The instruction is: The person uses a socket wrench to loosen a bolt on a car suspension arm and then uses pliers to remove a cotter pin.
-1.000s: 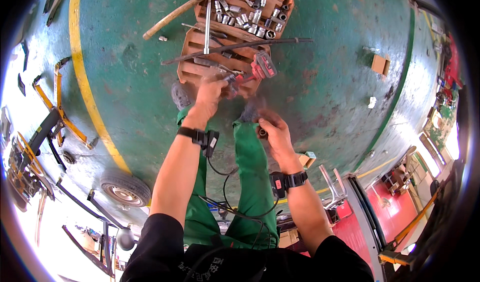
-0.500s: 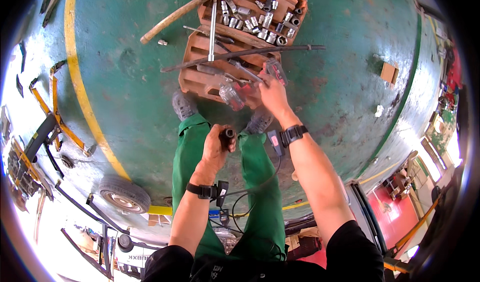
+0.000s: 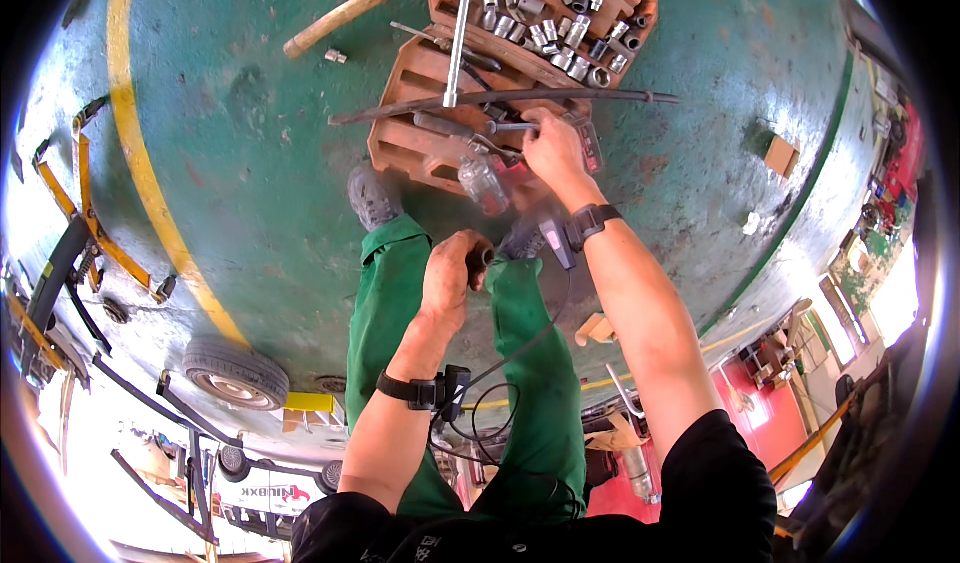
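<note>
My left hand (image 3: 446, 281) is closed around a dark cylindrical socket (image 3: 486, 255), its round open end showing, above my green trouser legs. Over the near half of an orange-brown tool case (image 3: 398, 143), my right hand (image 3: 556, 155) has its fingers closed on a thin metal bar (image 3: 513, 126) pointing left. What kind of tool the bar belongs to is unclear. Under that hand lies a red power tool with a clear part (image 3: 484, 185), partly hidden. A long dark rod (image 3: 420, 108) lies across the case, and a silver T-shaped or straight bar (image 3: 459, 43) rests near it.
Several loose sockets (image 3: 575, 33) fill the far half of the case. A wooden-handled hammer (image 3: 360, 5) lies at its left, near a small socket (image 3: 335, 56) on the green floor. A tyre (image 3: 235, 373) and yellow-black metal arms (image 3: 110, 233) are at left; a cardboard box (image 3: 781, 157) at right.
The view has shifted, so the case sits farther right and up. My right hand still grips the metal bar, which now lies more level. My left hand has turned slightly with the socket.
</note>
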A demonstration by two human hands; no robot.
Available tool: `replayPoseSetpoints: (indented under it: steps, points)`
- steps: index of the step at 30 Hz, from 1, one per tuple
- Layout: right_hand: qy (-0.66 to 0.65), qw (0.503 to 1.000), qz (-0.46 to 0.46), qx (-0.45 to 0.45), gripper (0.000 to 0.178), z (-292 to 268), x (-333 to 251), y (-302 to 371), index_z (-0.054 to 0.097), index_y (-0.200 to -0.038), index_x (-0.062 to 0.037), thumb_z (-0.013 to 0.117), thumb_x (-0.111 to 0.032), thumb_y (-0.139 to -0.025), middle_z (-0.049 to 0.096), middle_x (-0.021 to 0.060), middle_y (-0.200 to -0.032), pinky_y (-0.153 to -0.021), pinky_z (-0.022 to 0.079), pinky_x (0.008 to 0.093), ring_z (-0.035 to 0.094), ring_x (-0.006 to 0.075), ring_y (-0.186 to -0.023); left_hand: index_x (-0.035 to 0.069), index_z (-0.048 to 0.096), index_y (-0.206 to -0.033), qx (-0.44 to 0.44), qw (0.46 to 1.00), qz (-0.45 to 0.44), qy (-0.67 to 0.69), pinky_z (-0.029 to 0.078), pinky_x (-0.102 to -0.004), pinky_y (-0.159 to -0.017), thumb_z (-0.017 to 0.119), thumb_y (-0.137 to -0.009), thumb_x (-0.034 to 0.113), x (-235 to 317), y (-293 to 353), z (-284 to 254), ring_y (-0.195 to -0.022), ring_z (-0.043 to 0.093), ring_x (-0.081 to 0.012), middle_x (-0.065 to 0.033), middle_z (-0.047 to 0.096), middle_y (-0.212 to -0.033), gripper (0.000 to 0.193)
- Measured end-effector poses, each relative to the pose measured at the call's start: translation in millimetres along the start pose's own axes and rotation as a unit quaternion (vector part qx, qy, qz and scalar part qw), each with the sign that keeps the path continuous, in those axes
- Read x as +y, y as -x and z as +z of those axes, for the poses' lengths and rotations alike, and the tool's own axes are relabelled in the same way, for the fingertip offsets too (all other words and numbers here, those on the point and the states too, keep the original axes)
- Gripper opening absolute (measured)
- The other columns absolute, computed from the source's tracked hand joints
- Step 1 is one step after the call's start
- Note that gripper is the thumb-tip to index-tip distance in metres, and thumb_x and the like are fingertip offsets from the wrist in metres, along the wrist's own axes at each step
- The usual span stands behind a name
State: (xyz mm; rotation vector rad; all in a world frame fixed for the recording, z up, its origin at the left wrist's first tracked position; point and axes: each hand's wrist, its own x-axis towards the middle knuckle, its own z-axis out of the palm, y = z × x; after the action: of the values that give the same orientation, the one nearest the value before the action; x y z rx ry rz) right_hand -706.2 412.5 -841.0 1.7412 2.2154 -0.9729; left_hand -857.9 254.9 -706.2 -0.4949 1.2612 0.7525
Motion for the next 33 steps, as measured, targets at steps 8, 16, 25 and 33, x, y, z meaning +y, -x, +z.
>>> replayPoseSetpoints:
  steps: [8,16,25,33]
  points:
    - [-0.046,0.998,0.039,-0.031,0.019,63,-11,-4,0.068,-0.098,-0.0051,0.063,-0.013,-0.081,0.070,0.0160,-0.091,-0.078,0.054,0.0389,0.068,0.0313,-0.087,0.004,0.060,-0.080,-0.003,1.000,0.002,-0.020,0.037,-0.0259,-0.050,0.039,-0.087,0.018,16,-2,-10,-0.054,0.048,-0.0113,-0.0020,0.055,-0.068,0.026]
    - [0.058,0.992,-0.019,-0.111,0.050,88,-54,-8,0.054,-0.121,-0.0082,0.073,-0.024,-0.077,0.060,0.0187,-0.112,-0.092,0.047,0.0470,0.057,0.0351,-0.108,0.004,0.059,-0.079,0.010,0.999,0.013,-0.045,0.039,-0.0265,-0.052,0.038,-0.084,0.016,26,-2,-10,-0.057,0.050,-0.0128,-0.0043,0.056,-0.070,0.024]
    - [0.091,0.981,-0.136,-0.107,0.041,22,-46,-4,0.065,-0.096,0.0021,0.076,-0.027,-0.070,0.060,0.0167,-0.103,-0.083,0.053,0.0401,0.062,0.0324,-0.096,0.004,0.056,-0.079,0.020,0.999,0.023,-0.032,0.041,-0.0278,-0.053,0.038,-0.084,0.017,18,-5,-10,-0.059,0.051,-0.0154,-0.0066,0.056,-0.071,0.023]
    - [-0.224,0.955,-0.065,0.185,0.030,-100,-12,117,0.066,-0.101,-0.0057,0.076,-0.008,-0.073,0.064,0.0140,-0.103,-0.082,0.051,0.0370,0.063,0.0326,-0.094,0.004,0.055,-0.082,-0.004,0.998,0.062,0.020,0.044,-0.0298,-0.056,0.044,-0.086,0.013,4,2,-9,-0.063,0.055,-0.0189,-0.0082,0.057,-0.077,0.015]
